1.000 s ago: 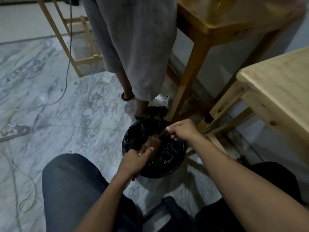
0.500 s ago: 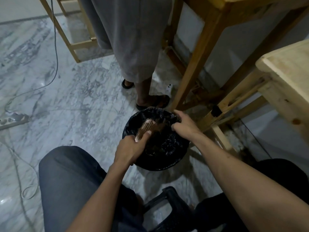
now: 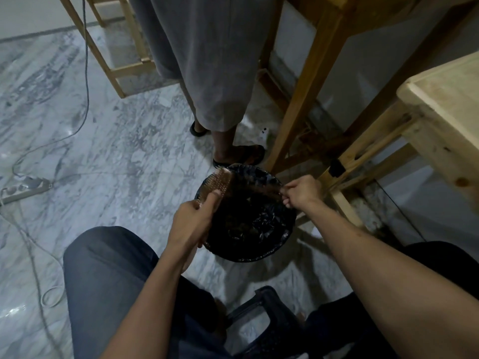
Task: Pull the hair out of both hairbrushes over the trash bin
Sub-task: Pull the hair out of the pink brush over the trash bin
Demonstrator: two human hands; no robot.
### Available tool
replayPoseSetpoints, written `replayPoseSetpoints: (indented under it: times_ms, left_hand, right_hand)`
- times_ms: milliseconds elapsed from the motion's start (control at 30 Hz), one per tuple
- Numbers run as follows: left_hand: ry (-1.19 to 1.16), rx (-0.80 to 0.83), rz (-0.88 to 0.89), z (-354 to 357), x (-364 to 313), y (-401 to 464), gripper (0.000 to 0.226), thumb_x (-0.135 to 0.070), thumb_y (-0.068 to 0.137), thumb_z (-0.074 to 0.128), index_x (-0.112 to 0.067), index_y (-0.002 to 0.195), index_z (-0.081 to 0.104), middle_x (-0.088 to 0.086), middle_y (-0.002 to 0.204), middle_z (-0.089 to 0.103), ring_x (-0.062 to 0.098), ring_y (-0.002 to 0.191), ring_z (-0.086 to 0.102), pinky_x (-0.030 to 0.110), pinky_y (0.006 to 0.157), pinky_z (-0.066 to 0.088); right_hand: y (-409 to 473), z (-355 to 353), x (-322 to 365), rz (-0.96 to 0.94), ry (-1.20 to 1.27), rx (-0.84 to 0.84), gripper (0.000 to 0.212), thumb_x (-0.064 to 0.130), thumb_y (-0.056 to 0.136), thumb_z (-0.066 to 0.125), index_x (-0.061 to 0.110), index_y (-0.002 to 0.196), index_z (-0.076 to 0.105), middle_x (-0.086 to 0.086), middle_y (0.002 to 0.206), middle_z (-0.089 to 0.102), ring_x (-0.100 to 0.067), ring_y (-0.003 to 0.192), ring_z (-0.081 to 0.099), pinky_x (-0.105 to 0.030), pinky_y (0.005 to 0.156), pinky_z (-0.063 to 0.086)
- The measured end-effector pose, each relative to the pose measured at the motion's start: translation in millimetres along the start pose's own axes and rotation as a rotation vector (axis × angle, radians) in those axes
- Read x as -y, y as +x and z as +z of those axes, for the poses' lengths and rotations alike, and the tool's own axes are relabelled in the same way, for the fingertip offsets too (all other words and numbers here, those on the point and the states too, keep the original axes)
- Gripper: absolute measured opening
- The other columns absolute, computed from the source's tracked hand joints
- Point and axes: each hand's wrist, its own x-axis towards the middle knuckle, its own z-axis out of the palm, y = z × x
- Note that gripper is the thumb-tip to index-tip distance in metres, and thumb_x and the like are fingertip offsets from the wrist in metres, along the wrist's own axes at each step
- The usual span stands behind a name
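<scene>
My left hand (image 3: pixel 193 221) grips a brown hairbrush (image 3: pixel 216 183) by its handle, bristle pad facing up, over the left rim of the trash bin (image 3: pixel 248 251). The bin is round and lined with a black bag. My right hand (image 3: pixel 302 191) pinches a stretched brown strand of hair (image 3: pixel 259 189) that runs from the brush pad across the bin's far side. Only one hairbrush is in view.
A person in a grey garment (image 3: pixel 212 60) and dark sandals stands just behind the bin. Wooden table legs (image 3: pixel 298 112) and a pale wooden table (image 3: pixel 445 99) crowd the right. A power strip (image 3: pixel 23 189) and cables lie on the marble floor at left. A black stool (image 3: pixel 264 322) is between my knees.
My right hand has pulled rightward, drawing the hair out from the brush. My left hand has tilted the brush pad up toward the bin's far-left rim. The view has tipped down slightly.
</scene>
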Motion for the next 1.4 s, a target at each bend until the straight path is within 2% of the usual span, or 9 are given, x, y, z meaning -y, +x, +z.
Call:
replayPoseSetpoints:
  times_ms: [100,200,300,567,867,1000,1167,1300,1400]
  left_hand:
    - [0.062,-0.055,0.011,-1,1,3,0.067,-0.074,0.089,0.053,-0.010,0.071,0.048,0.009,0.059,0.051,0.021,0.044,0.044,0.028,0.041,0.036]
    - [0.113,-0.011,0.017,5,4,5,0.080,-0.081,0.086,0.038,-0.003,0.073,0.052,0.010,0.065,0.052,0.023,0.054,0.048,0.037,0.053,0.040]
    - [0.136,0.072,0.059,8,3,3,0.060,-0.070,0.088,0.027,-0.015,0.078,0.050,0.011,0.066,0.047,0.024,0.059,0.044,0.043,0.059,0.038]
    - [0.094,0.111,0.086,-1,3,4,0.031,-0.032,0.094,0.036,-0.012,0.072,0.045,0.014,0.064,0.044,0.024,0.058,0.040,0.038,0.053,0.033]
    - [-0.058,-0.077,-0.014,-8,2,12,0.044,-0.041,0.088,0.030,-0.006,0.071,0.050,0.013,0.063,0.050,0.025,0.057,0.043,0.042,0.056,0.036]
    - [-0.091,-0.113,-0.032,-10,2,14,0.051,-0.043,0.087,0.028,-0.002,0.081,0.058,0.014,0.069,0.052,0.027,0.064,0.043,0.042,0.058,0.035]
    - [0.069,-0.051,0.072,-5,2,14,0.047,-0.048,0.083,0.025,-0.007,0.068,0.043,0.023,0.072,0.055,0.034,0.068,0.048,0.062,0.067,0.046]
    - [0.138,0.022,0.153,-2,-4,9,0.062,-0.051,0.077,0.023,0.007,0.079,0.045,0.035,0.081,0.060,0.042,0.069,0.052,0.067,0.068,0.047]
    - [0.110,0.011,0.151,-3,-6,9,0.066,-0.049,0.079,0.026,0.012,0.088,0.050,0.038,0.087,0.062,0.034,0.067,0.050,0.054,0.061,0.042]
  right_hand:
    - [-6,-4,-2,-0.047,-0.116,0.165,0.025,0.005,0.092,0.072,0.005,0.117,0.074,-0.014,0.095,0.075,-0.020,0.070,0.071,-0.038,0.077,0.065]
    - [-15,-4,7,-0.168,-0.327,0.533,0.088,0.009,0.083,0.078,0.030,0.158,0.037,-0.010,0.156,0.040,-0.030,0.127,0.057,-0.045,0.099,0.055]
    - [-25,6,19,-0.299,-0.268,0.682,0.115,0.014,0.074,0.084,0.044,0.161,0.015,0.004,0.158,0.026,-0.026,0.132,0.049,-0.040,0.095,0.056]
    - [-33,22,32,-0.330,0.049,0.453,0.007,0.010,0.093,0.073,0.006,0.096,0.078,-0.005,0.079,0.075,-0.008,0.064,0.064,-0.017,0.057,0.054]
    - [-15,5,17,-0.175,-0.062,-0.033,0.020,0.020,0.096,0.070,0.014,0.079,0.076,-0.016,0.105,0.077,-0.029,0.105,0.071,-0.043,0.101,0.056]
    - [-20,4,10,-0.176,-0.217,0.161,0.013,0.015,0.096,0.067,0.013,0.095,0.079,-0.010,0.105,0.077,-0.023,0.095,0.074,-0.043,0.095,0.060]
    - [-42,14,29,-0.201,-0.068,0.533,0.076,0.003,0.088,0.065,0.032,0.155,0.041,0.004,0.150,0.042,-0.020,0.105,0.068,-0.028,0.064,0.059]
    - [-46,28,36,-0.368,0.031,0.666,0.096,0.011,0.080,0.080,0.036,0.159,0.031,0.009,0.154,0.043,-0.016,0.106,0.071,-0.027,0.066,0.059]
    - [-41,35,35,-0.385,0.110,0.681,0.060,0.008,0.082,0.081,0.017,0.138,0.062,0.001,0.121,0.072,-0.014,0.092,0.073,-0.024,0.064,0.058]
